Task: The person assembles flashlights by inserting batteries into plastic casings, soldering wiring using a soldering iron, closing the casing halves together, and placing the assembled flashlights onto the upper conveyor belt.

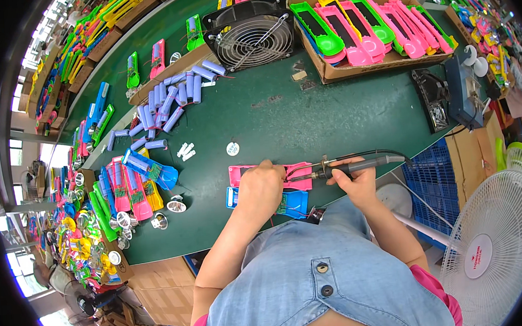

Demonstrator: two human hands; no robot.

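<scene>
My right hand (357, 184) grips a soldering iron (376, 162) with a black handle and a cord running off to the right. The iron's tip points left, over a pink plastic flashlight housing (300, 168) lying on the bench. My left hand (261, 188) is closed over the left part of this housing, fingers bent down; what they pinch is hidden under the hand. Thin dark and red wires show beside its fingertips. Partly under my left wrist lies a blue housing (297, 204) with a green circuit board, close to the bench's front edge.
Purple battery cells (170, 103) lie piled at the back left, near a black fan (252, 35). A cardboard box (351, 71) of coloured housings stands at the back right. Filled housings (136, 188) and reflectors (176, 205) sit left. A white fan (487, 251) stands at the right.
</scene>
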